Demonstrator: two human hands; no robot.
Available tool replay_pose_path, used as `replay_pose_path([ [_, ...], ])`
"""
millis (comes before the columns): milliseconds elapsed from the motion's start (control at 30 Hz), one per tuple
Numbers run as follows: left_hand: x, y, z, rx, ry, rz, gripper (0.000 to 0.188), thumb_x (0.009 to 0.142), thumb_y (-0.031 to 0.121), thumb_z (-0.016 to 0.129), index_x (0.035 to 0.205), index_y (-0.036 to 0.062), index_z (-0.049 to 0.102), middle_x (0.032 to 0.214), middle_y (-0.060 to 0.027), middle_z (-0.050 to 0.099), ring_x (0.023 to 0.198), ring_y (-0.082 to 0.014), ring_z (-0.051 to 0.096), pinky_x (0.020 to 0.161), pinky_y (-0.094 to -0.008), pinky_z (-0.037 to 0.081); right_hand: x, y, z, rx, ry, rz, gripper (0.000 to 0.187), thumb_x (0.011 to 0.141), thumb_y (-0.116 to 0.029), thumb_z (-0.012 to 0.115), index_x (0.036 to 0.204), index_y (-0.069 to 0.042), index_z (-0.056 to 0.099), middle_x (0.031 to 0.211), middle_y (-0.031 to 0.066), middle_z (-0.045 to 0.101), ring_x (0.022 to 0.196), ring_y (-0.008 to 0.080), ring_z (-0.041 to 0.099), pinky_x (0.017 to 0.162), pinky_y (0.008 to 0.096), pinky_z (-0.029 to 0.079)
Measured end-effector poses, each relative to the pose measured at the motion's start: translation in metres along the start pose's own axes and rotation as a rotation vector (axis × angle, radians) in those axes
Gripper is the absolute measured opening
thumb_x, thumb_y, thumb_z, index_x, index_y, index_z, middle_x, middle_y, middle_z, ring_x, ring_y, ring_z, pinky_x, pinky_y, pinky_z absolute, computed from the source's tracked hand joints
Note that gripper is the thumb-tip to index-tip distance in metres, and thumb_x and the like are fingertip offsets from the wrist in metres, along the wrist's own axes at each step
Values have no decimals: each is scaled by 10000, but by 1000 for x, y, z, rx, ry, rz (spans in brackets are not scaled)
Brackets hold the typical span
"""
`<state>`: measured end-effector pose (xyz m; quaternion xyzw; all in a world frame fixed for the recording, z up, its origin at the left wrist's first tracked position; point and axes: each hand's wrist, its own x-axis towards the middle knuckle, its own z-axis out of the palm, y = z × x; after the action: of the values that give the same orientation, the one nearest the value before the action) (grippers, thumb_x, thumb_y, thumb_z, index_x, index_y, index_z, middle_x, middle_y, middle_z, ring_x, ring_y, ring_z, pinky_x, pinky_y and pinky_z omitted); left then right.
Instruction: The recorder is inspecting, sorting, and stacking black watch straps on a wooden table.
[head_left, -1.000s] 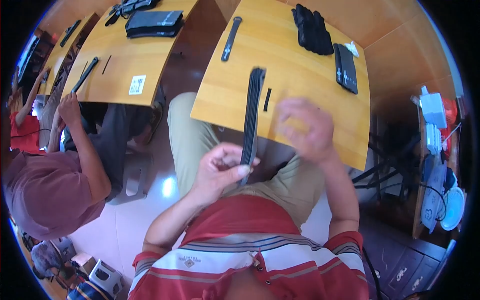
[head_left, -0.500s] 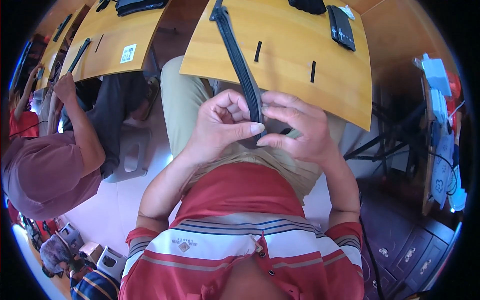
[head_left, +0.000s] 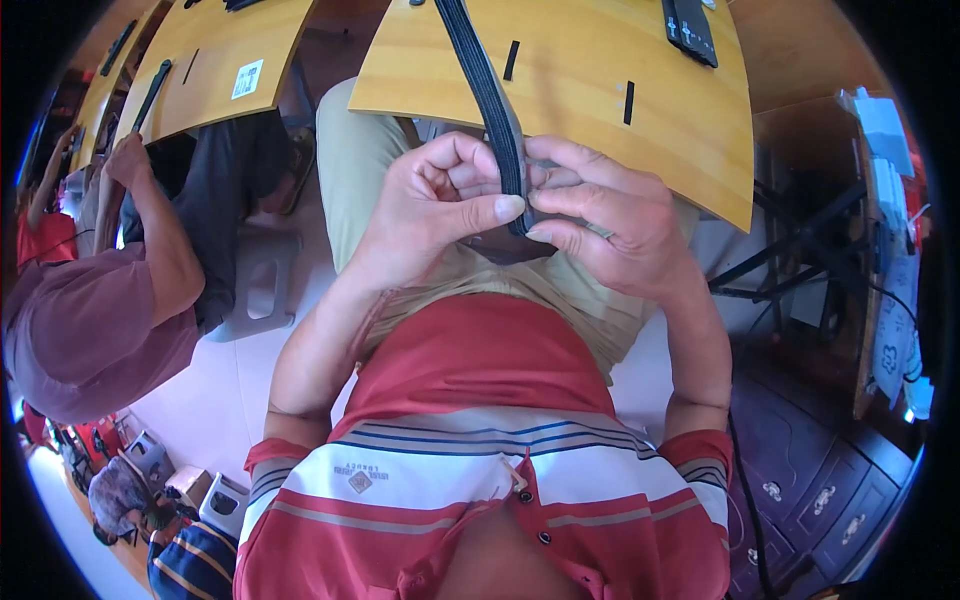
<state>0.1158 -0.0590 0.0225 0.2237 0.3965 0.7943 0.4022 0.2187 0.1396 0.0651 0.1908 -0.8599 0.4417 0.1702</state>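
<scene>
A long flat black strap (head_left: 472, 75) with fine ribs along it runs from over the table down to my two hands. My left hand (head_left: 425, 205) pinches it near its lower end, thumb across the ribbed face and fingers curled behind. At the right edge of that same end, my right hand (head_left: 620, 220) has its thumb and fingertips closed on the strap's tip. The far end of the strap passes out of the top of the view. My fingers partly hide the lower end.
The yellow wooden table (head_left: 570, 120) in front bears two short black strips (head_left: 511, 60) and a flat black packet (head_left: 688, 35). On the left a co-worker's hand (head_left: 127, 160) holds another black strap (head_left: 152, 95) at a second table (head_left: 205, 75). Purple drawers (head_left: 800, 495) stand at right.
Both hands and the strap's lower end have moved up in the view, while the table has shifted up too. The right fingers have closed in nearer the strap's tip.
</scene>
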Motion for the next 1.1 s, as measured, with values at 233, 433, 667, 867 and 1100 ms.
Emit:
replay_pose_path([
  [233,1,-1,2,13,18,4,196,892,-81,689,1025,18,584,1131,-137,690,1073,-183,667,933,-305,552,-1,-4,0,-219,-25,-61,247,737,-7,783,967,6,692,1189,201,665,905,291,714,771,355,582],
  [433,2,0,1,27,64,-29,190,880,-60,718,1008,15,599,1042,-86,692,953,-136,675,878,-274,559,-5,-7,4,-560,-41,-196,192,794,-67,691,965,19,684,1162,182,660,872,277,685,732,355,576],
  [667,4,-3,8,89,146,-1,199,878,-56,723,1018,10,598,1039,-103,699,937,-126,679,878,-259,564,-7,-2,9,-697,25,-322,210,798,-58,671,974,57,666,1036,182,671,821,272,655,711,370,579],
  [867,7,0,20,177,159,24,176,884,-43,711,992,16,584,1145,-196,694,1050,-204,680,941,-329,543,-17,3,16,-777,89,-300,170,777,-54,665,917,39,634,755,89,546,700,225,607,606,345,540],
  [1100,5,3,30,169,128,3,211,888,-55,711,1039,9,578,1107,-132,698,997,-112,659,917,-265,546,-19,8,15,-490,153,-154,239,696,-5,694,885,-34,550,696,59,508,617,220,590,502,354,486],
])
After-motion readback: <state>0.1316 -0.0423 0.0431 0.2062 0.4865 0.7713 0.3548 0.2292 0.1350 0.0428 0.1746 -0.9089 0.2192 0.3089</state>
